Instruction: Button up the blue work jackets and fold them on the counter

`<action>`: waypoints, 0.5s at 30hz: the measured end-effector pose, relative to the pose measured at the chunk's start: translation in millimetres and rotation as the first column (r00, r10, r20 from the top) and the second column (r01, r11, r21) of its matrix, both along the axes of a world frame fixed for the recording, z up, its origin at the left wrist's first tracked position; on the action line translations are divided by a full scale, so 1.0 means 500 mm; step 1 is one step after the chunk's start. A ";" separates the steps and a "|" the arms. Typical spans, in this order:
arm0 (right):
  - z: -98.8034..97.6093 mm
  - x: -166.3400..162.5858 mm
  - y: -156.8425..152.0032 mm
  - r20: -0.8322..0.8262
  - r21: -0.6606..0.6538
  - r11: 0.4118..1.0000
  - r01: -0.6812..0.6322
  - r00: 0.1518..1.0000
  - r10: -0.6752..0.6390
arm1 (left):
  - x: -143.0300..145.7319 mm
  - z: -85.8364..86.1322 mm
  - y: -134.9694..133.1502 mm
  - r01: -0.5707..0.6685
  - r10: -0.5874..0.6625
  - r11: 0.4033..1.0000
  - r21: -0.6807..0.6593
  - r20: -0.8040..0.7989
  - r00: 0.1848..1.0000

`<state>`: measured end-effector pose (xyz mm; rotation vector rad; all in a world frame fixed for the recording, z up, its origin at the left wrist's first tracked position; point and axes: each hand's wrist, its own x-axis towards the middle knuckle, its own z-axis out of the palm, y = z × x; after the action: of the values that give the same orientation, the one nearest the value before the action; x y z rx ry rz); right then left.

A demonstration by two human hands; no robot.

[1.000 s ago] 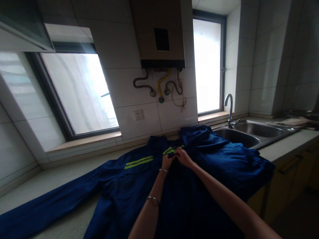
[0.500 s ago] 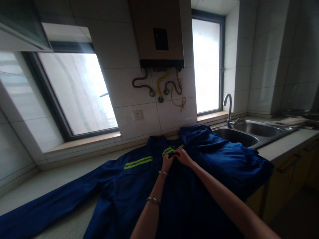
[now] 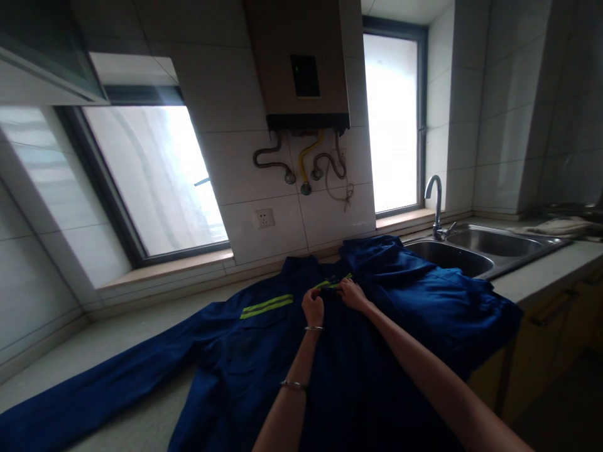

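Observation:
A dark blue work jacket (image 3: pixel 245 351) with yellow-green reflective stripes lies spread on the grey countertop (image 3: pixel 117 339), one sleeve stretched far to the left. My left hand (image 3: pixel 313 307) is closed in a pinch on the jacket's front placket near the collar. My right hand (image 3: pixel 351 294) is closed on the same placket just to the right, fingertips close to the left hand's. Both forearms reach out over the cloth. Thin bracelets ring my left wrist and forearm.
A double steel sink (image 3: pixel 475 248) with a curved tap (image 3: pixel 436 201) sits to the right, the jacket's right side bunched against it. A water heater (image 3: pixel 301 63) with hoses hangs on the tiled wall above a socket (image 3: pixel 262 218). Windows flank it. A cloth (image 3: pixel 560 226) lies beyond the sink.
My hands have shifted slightly apart and a little farther up the placket toward the collar; the jacket itself lies as before.

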<state>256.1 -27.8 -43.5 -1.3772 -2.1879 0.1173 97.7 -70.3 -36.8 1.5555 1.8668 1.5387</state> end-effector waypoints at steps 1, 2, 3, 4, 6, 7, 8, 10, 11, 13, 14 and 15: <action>0.001 0.000 0.000 0.001 -0.005 1.000 0.009 1.000 -0.009 | 0.001 0.002 -0.005 0.004 -0.004 1.000 0.003 -0.023 1.000; 0.002 0.001 -0.001 0.002 -0.008 1.000 0.018 1.000 -0.018 | 0.003 0.005 -0.011 0.010 -0.010 1.000 0.006 -0.046 0.999; 0.003 0.001 -0.002 0.003 -0.012 1.000 0.026 1.000 -0.026 | 0.007 0.008 -0.016 0.014 -0.013 1.000 0.011 -0.070 0.997; 0.005 0.002 -0.004 0.003 -0.014 0.999 0.033 0.999 -0.033 | 0.012 0.011 -0.022 0.019 -0.017 1.000 0.018 -0.095 0.995; 0.009 0.003 -0.009 0.004 -0.017 0.999 0.044 0.999 -0.044 | 0.024 0.019 -0.037 0.042 -0.036 0.998 0.037 -0.151 0.988; 0.010 0.003 -0.012 0.004 -0.016 0.999 0.050 0.999 -0.050 | 0.028 0.022 -0.047 0.065 -0.056 0.997 0.046 -0.175 0.983; 0.012 0.004 -0.015 0.002 -0.014 0.998 0.054 0.999 -0.054 | 0.031 0.025 -0.059 0.104 -0.090 0.993 0.054 -0.216 0.972; 0.013 0.003 -0.020 0.005 -0.007 0.998 0.064 0.998 -0.064 | 0.022 0.027 -0.087 0.209 -0.174 0.977 0.051 -0.386 0.906; 0.012 0.002 -0.022 0.016 -0.006 0.997 0.074 0.997 -0.074 | 0.009 0.027 -0.100 0.252 -0.203 0.967 0.031 -0.503 0.840; 0.010 0.000 -0.023 0.049 -0.013 0.995 0.102 0.994 -0.101 | -0.038 0.024 -0.121 0.255 -0.202 0.966 -0.034 -0.715 0.669; 0.008 -0.001 -0.023 0.064 -0.022 0.993 0.117 0.991 -0.116 | -0.071 0.022 -0.128 0.211 -0.184 0.975 -0.068 -0.781 0.598; 0.007 -0.003 -0.023 0.074 -0.032 0.991 0.133 0.989 -0.130 | -0.111 0.021 -0.131 0.152 -0.167 0.984 -0.098 -0.811 0.561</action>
<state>254.6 -39.3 -40.3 -1.5647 -2.1554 0.0606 42.4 -136.0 -26.1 2.6501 2.0035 0.7008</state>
